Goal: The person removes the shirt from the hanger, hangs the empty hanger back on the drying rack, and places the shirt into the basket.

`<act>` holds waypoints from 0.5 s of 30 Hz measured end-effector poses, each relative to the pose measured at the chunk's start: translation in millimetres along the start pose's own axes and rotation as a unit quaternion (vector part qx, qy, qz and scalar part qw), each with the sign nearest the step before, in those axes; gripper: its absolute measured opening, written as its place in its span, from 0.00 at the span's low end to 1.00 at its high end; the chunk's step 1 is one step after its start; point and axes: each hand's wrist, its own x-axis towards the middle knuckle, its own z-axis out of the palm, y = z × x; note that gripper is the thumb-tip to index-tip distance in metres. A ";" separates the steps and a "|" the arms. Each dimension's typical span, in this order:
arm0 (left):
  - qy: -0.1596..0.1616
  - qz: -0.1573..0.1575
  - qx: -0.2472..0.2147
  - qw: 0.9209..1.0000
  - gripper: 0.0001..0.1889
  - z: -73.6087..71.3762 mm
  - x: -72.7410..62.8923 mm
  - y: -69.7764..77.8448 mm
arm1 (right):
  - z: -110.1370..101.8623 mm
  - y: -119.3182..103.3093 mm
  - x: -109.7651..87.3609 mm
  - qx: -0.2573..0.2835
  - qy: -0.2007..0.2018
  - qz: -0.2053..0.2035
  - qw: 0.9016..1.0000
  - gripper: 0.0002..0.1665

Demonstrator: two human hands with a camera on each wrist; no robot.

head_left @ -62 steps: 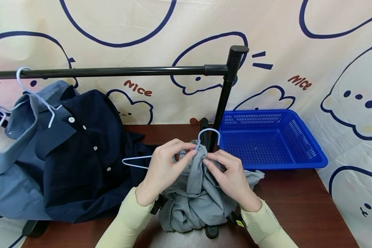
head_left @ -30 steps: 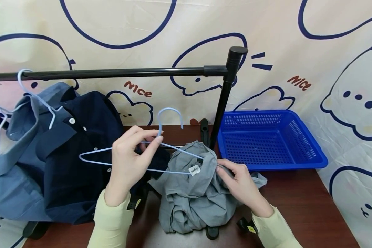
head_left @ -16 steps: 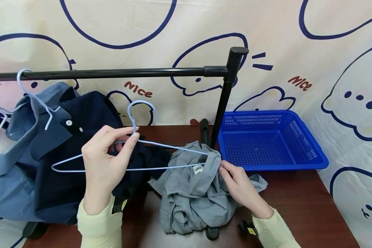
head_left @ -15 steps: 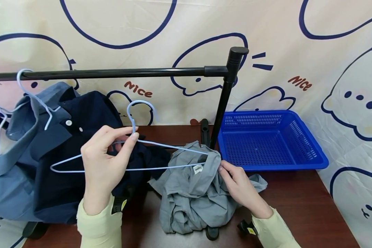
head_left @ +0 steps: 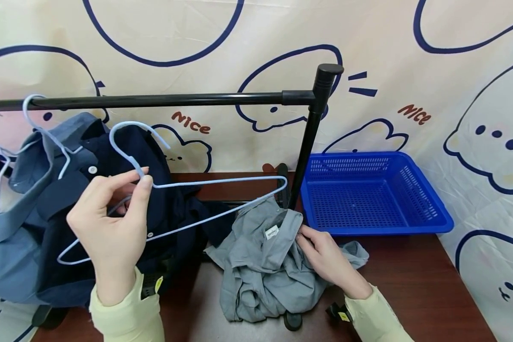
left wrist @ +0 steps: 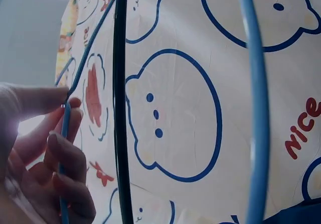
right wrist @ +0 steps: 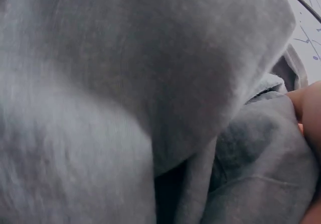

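My left hand (head_left: 113, 223) pinches a light blue hanger (head_left: 213, 181) just below its hook, between thumb and fingertips. The hanger is tilted, its right end up above the grey shirt (head_left: 265, 280) and apart from it. That shirt lies crumpled on the table, collar up, a white label showing inside. At the collar's right side, my right hand (head_left: 329, 256) pinches the cloth. In the left wrist view the fingers (left wrist: 65, 158) curl about the hanger wire (left wrist: 258, 108). Grey cloth (right wrist: 100, 83) fills most of the right wrist view, with part of the hand at its right edge.
A black clothes rack (head_left: 175, 99) spans the back, its post (head_left: 309, 137) right of centre. On its left hang a dark navy shirt (head_left: 154, 237) and a blue-grey garment (head_left: 13, 256) on hangers. A blue plastic basket (head_left: 376, 228) stands at the right on the brown table (head_left: 419, 285).
My left hand has drawn the hanger leftward out of the grey shirt's collar, and its right end has swung up. The right hand has stayed at the collar, shifting only slightly.
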 end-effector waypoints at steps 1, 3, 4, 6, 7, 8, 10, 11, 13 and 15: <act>0.007 -0.004 0.003 1.000 0.07 0.6 -0.2 0.5 | 1.2 -0.1 0.5 -0.003 -0.002 0.001 1.000 0.13; 0.019 -0.010 0.006 1.000 0.07 2.4 -0.5 1.9 | 4.2 -0.4 1.6 -0.010 -0.004 0.002 1.000 0.13; 0.024 -0.013 0.008 1.000 0.07 3.3 -0.6 2.7 | 6.0 -0.5 2.2 -0.014 -0.008 0.002 1.000 0.14; 0.034 -0.015 0.012 0.999 0.07 5.2 -0.7 4.1 | 10.3 -0.1 2.8 -0.025 -0.013 0.000 1.000 0.13; 0.038 -0.016 0.016 0.999 0.07 6.2 -0.8 4.4 | 13.1 1.0 3.1 -0.033 -0.015 -0.003 0.999 0.12; 0.041 -0.017 0.020 0.999 0.08 7.3 -0.8 4.4 | 15.8 1.6 3.4 -0.039 -0.018 -0.006 0.999 0.11; 0.045 -0.017 0.029 0.998 0.08 9.6 -1.0 3.4 | 21.6 3.3 3.9 -0.055 -0.025 -0.010 0.998 0.09; 0.046 -0.018 0.033 0.998 0.08 10.8 -1.2 2.5 | 24.5 4.0 4.1 -0.064 -0.027 -0.014 0.997 0.09; 0.048 -0.018 0.042 0.998 0.09 13.4 -1.6 0.1 | 30.3 5.1 5.1 -0.087 -0.030 -0.020 0.996 0.08; 0.049 -0.018 0.048 0.998 0.10 15.9 -1.9 -2.2 | 35.0 5.0 6.1 -0.111 -0.029 -0.026 0.993 0.06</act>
